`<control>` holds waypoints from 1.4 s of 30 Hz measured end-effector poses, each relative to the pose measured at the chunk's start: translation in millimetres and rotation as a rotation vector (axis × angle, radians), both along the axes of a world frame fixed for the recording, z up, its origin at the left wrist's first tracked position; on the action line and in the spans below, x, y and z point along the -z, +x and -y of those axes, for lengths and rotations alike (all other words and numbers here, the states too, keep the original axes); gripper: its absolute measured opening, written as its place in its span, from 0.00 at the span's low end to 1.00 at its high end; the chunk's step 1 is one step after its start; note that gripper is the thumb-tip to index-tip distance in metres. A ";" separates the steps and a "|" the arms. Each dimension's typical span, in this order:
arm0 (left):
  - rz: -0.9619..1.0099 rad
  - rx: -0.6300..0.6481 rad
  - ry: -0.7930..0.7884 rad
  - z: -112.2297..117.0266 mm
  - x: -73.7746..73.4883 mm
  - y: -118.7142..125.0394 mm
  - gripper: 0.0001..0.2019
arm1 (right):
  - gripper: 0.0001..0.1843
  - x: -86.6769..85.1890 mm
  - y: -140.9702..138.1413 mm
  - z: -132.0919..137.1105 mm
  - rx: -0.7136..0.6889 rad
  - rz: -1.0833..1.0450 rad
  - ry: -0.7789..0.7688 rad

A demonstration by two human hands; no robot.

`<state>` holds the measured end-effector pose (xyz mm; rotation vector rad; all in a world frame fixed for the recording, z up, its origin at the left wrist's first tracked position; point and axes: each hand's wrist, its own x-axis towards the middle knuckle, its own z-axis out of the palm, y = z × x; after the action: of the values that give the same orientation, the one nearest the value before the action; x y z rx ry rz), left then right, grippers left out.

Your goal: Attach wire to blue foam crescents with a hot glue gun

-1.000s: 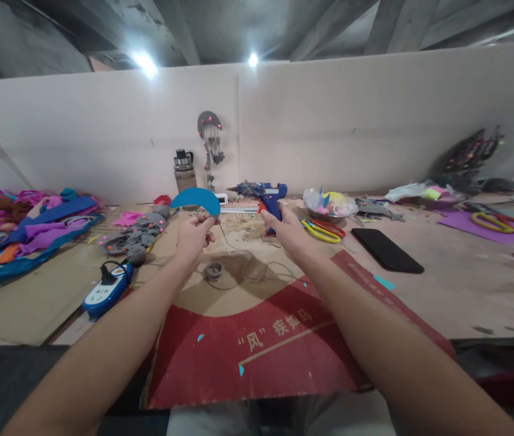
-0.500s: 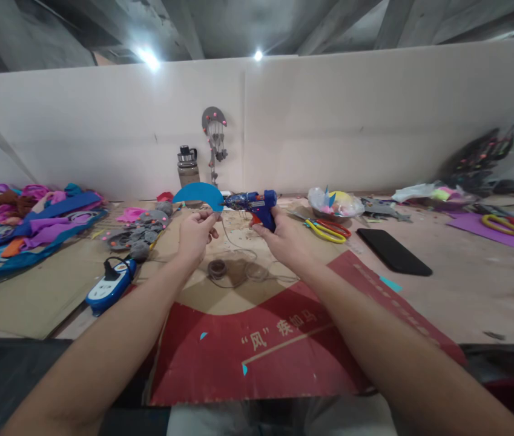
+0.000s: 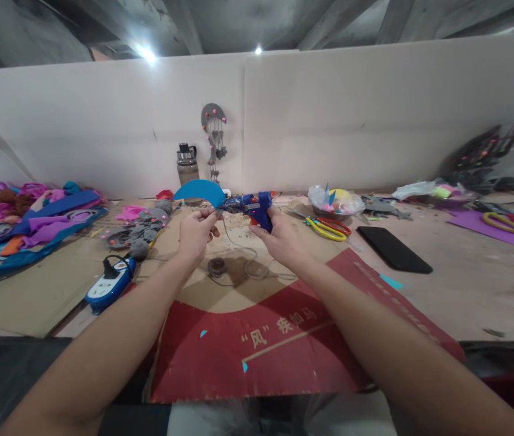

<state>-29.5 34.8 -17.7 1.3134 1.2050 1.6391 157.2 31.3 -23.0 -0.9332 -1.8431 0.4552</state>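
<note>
My left hand (image 3: 196, 233) pinches a blue half-round piece of felt (image 3: 199, 192) and holds it up above the cardboard sheet. A blue glue gun (image 3: 251, 206) sits in the closed grip of my right hand (image 3: 281, 239), its nozzle pointing left and touching the right end of the felt. Beneath both hands lie a small spool of thread (image 3: 217, 266) and loose thread loops (image 3: 257, 269) on the cardboard (image 3: 279, 357).
Left: a blue and white power strip (image 3: 106, 288), grey felt pieces (image 3: 141, 227) and a heap of coloured felt (image 3: 25, 223). Behind: a water bottle (image 3: 187, 168). Right: yellow and red scissors (image 3: 327, 228), a bowl of scraps (image 3: 335, 203), a black phone (image 3: 393, 249), more scissors (image 3: 508, 223).
My right hand lifted the glue gun and swung it left until the nozzle met the felt's right end. The left hand stayed almost still.
</note>
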 end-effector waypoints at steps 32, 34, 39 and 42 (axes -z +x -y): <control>0.109 0.019 0.003 1.6 -5.3 -1.4 0.11 | 0.26 -0.6 3.4 -0.8 0.031 -0.025 -0.007; 0.134 0.024 -0.011 1.0 -5.9 -2.0 0.12 | 0.25 -0.8 4.5 -1.6 0.059 -0.017 -0.022; 0.166 0.059 -0.040 0.1 -5.0 -1.2 0.11 | 0.24 9.2 8.3 -17.5 0.239 0.059 -0.207; 0.136 0.085 -0.042 1.2 -3.1 2.1 0.11 | 0.18 20.3 13.7 -34.2 0.289 0.137 -0.349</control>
<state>-27.4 33.7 -14.5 1.1911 1.0819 1.6065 170.9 65.5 -43.3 -1.4765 -1.7410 0.5528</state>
